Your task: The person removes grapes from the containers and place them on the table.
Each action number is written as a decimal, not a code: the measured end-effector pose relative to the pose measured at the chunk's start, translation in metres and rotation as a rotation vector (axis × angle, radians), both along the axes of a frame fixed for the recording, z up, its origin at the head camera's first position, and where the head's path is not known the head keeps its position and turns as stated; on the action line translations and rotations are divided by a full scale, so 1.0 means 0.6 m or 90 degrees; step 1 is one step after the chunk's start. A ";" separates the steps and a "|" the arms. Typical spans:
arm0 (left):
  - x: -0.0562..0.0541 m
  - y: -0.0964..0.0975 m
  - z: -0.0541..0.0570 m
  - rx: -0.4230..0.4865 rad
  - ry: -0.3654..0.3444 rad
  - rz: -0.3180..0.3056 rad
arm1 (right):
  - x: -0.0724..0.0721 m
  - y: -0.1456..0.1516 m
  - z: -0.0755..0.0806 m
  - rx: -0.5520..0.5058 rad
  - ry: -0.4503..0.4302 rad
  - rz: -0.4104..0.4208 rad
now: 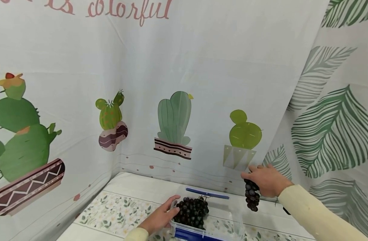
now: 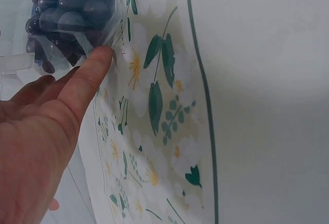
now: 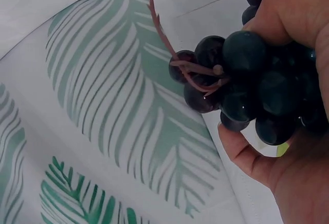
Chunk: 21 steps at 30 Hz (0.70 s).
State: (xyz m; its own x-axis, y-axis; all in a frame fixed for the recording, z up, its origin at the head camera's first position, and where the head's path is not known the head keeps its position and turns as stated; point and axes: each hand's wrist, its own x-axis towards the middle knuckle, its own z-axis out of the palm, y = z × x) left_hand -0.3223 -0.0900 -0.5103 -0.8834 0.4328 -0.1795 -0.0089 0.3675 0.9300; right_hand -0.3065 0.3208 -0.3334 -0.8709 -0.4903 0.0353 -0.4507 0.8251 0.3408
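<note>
My right hand (image 1: 269, 180) grips a bunch of dark grapes (image 1: 252, 195), which hangs below the fingers to the right of the box. Close up in the right wrist view, fingers curl around the grapes (image 3: 259, 88) and a thin brown stem (image 3: 164, 34) sticks out. A clear plastic box (image 1: 239, 224) with blue latches stands on the table. More dark grapes (image 1: 191, 212) are piled in its left part. My left hand (image 1: 161, 214) rests against the box's left end, its fairly straight fingers touching the wall in the left wrist view.
The table carries a white cloth with a floral band (image 1: 117, 212). Behind it hangs a white curtain (image 1: 211, 134) printed with cacti, and a leaf-patterned curtain (image 1: 331, 134) is at the right. A blue latch (image 1: 206, 193) juts out along the box's far side.
</note>
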 end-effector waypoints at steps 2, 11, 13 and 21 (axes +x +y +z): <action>-0.001 0.000 -0.001 0.002 -0.002 -0.001 | -0.001 0.001 -0.004 0.004 0.002 -0.005; -0.004 -0.002 -0.005 0.010 -0.003 -0.008 | -0.007 0.006 -0.033 0.014 -0.005 -0.033; -0.004 -0.002 -0.005 0.010 -0.003 -0.008 | -0.008 0.007 -0.041 0.011 -0.010 -0.039; -0.003 -0.001 -0.006 0.011 -0.003 -0.004 | -0.013 0.007 -0.074 0.007 -0.019 -0.059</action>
State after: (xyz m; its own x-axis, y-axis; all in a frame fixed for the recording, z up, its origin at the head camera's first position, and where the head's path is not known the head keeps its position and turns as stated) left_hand -0.3239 -0.0905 -0.5137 -0.8800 0.4411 -0.1763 -0.0116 0.3510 0.9363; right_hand -0.3142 0.3249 -0.3779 -0.9131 -0.4078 0.0036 -0.3828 0.8600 0.3375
